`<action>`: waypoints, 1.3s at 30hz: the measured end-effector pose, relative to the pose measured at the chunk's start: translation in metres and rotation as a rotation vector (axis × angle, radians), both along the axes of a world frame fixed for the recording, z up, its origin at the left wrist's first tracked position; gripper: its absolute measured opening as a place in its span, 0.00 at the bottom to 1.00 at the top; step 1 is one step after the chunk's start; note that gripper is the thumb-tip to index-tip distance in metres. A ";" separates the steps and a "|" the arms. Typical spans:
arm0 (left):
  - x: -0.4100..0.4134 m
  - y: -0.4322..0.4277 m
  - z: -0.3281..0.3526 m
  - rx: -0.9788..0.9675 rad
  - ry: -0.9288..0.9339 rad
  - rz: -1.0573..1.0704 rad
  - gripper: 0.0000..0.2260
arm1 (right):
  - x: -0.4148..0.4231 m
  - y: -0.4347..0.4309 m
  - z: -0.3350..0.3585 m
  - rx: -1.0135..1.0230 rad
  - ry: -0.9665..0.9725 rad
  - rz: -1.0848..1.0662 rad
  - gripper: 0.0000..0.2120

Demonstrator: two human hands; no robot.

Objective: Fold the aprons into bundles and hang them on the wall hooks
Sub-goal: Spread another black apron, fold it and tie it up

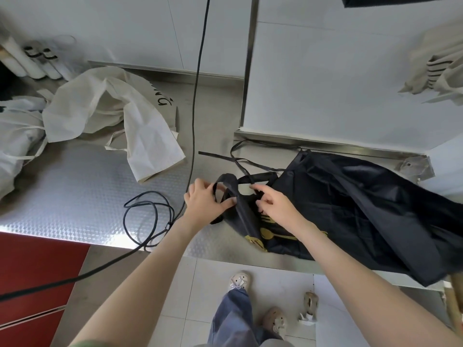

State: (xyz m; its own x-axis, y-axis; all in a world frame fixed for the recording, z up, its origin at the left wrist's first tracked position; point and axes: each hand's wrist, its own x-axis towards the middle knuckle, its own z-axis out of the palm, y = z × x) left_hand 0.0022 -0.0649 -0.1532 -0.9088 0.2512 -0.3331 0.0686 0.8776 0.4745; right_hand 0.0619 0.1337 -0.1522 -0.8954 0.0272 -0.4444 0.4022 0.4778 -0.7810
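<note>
A black apron (350, 209) with a gold cutlery print lies spread on the steel counter (75, 191), its right end hanging over the front edge. My left hand (204, 204) grips the apron's neck loop at its left end. Just to the right, my right hand (273, 204) pinches the strap and the bib's top edge. Thin black ties (240, 159) trail behind my hands. A cream apron (112, 111) lies crumpled at the back left. Another cream apron bundle (438, 76) hangs on the white wall at the right.
A black cable (198, 83) drops down the wall and coils (147, 216) on the counter left of my hands. White bags (15, 136) and rolled items sit far left. A steel ledge (325, 144) runs behind the black apron. Red cabinet fronts (37, 284) are below the counter.
</note>
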 end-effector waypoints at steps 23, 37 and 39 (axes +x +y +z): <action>-0.012 -0.018 0.027 0.877 -0.654 0.088 0.17 | -0.006 0.002 0.012 -0.180 -0.034 -0.154 0.04; -0.025 -0.063 0.034 -0.349 -0.589 -0.167 0.11 | -0.008 0.000 -0.025 0.215 -0.146 0.162 0.19; -0.025 -0.064 0.033 -0.294 -0.671 -0.105 0.16 | -0.010 -0.003 -0.026 0.281 -0.086 0.155 0.12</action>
State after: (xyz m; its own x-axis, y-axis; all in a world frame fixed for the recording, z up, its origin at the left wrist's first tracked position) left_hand -0.0227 -0.1291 -0.1199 -0.4621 0.1406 -0.8756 -0.0625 0.9797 0.1903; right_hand 0.0524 0.1312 -0.1787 -0.8582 0.0253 -0.5127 0.3661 0.7303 -0.5767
